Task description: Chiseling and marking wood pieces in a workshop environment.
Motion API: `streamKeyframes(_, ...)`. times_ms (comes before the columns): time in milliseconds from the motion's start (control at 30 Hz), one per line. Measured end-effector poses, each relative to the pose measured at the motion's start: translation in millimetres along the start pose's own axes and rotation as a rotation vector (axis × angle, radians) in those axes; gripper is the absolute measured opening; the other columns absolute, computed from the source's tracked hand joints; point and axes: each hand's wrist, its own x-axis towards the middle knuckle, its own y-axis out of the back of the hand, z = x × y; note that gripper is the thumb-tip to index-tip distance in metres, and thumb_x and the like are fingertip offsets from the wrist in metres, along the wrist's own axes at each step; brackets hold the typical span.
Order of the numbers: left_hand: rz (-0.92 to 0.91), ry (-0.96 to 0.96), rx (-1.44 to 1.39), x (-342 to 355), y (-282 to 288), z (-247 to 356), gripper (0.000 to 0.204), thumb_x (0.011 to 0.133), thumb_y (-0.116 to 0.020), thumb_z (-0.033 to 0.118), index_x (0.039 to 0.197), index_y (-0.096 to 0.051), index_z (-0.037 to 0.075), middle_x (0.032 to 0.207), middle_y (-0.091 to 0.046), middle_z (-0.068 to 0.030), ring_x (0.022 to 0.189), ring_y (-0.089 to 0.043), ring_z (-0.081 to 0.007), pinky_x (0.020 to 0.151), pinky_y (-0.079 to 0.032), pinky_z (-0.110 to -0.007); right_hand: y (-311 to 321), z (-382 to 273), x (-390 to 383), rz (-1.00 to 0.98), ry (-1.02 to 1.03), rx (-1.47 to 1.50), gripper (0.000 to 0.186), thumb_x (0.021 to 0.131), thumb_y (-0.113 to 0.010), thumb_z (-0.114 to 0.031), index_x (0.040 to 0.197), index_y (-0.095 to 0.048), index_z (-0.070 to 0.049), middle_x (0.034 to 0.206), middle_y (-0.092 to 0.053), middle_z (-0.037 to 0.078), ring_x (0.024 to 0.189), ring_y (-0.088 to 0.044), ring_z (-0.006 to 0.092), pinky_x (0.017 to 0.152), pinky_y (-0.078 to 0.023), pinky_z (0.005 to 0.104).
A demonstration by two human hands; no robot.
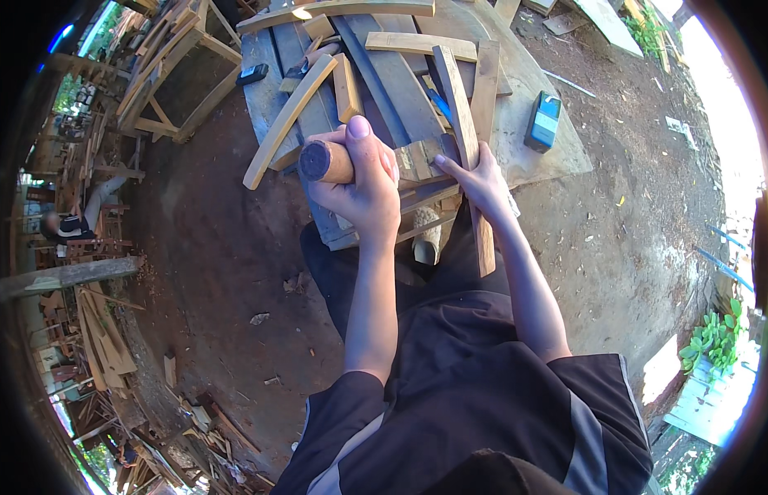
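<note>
My left hand (359, 177) is closed around a thick round wooden handle (328, 162), its dark flat end turned toward me and my thumb lying along the top. What the handle's other end joins is hidden behind my fingers. With my right hand (485, 183) I grip a long, narrow wooden strip (460, 111) that slants down past the bench's near edge. Beside my right thumb lies a short wooden block (421, 161). Both hands are over the near part of a plank-topped bench (392, 78). A short squared wood piece (346, 89) sits just beyond my left hand.
Curved wooden pieces (289, 124) lie on the bench, near a small black object (252, 74). A blue-and-black box-shaped thing (543, 122) stands on the board (557, 161) at right. Stacked lumber (103, 338) lines the left side, where another person (79, 219) is in the distance.
</note>
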Motion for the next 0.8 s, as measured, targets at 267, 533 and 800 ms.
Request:
streamKeyframes(267, 0.012, 0.042, 0.011, -3, -2, -2, 0.022, 0.093, -0.062, 0.013, 0.080, -0.046, 0.006, 0.053, -0.048, -0.0008, 0.041, -0.047, -0.0067, 0.038, -0.036, -0.021, 1, -2, 2, -0.034, -0.055, -0.013, 0.072, 0.069, -0.078, -0.055, 0.102, -0.051, 0.003, 0.094, -0.064, 0.022, 0.091, -0.065, 0.0308, 0.082, -0.050, 0.0399)
streamKeyframes(533, 0.068, 0.130, -0.001, 8, 2, -8, 0.023, 0.092, -0.064, 0.014, 0.080, -0.047, 0.006, 0.055, -0.049, 0.0004, 0.041, -0.045, -0.0055, 0.038, -0.034, -0.021, 91, -77, 23, 0.100, 0.377, -0.219, 0.034, 0.082, -0.074, -0.031, 0.093, -0.061, -0.002, 0.074, -0.065, 0.008, 0.062, -0.059, 0.0150, 0.055, -0.045, 0.0317)
streamKeyframes(800, 0.001, -0.218, 0.317, 8, -10, -33, 0.019, 0.087, -0.070, 0.017, 0.081, -0.057, 0.004, 0.061, -0.058, -0.0008, 0.049, -0.056, -0.0092, 0.047, -0.046, -0.025, 169, -150, -41, 0.109, 1.022, -0.501, 0.042, 0.082, -0.062, -0.014, 0.120, -0.056, 0.002, 0.080, -0.062, 0.007, 0.065, -0.059, 0.0218, 0.063, -0.047, 0.0314)
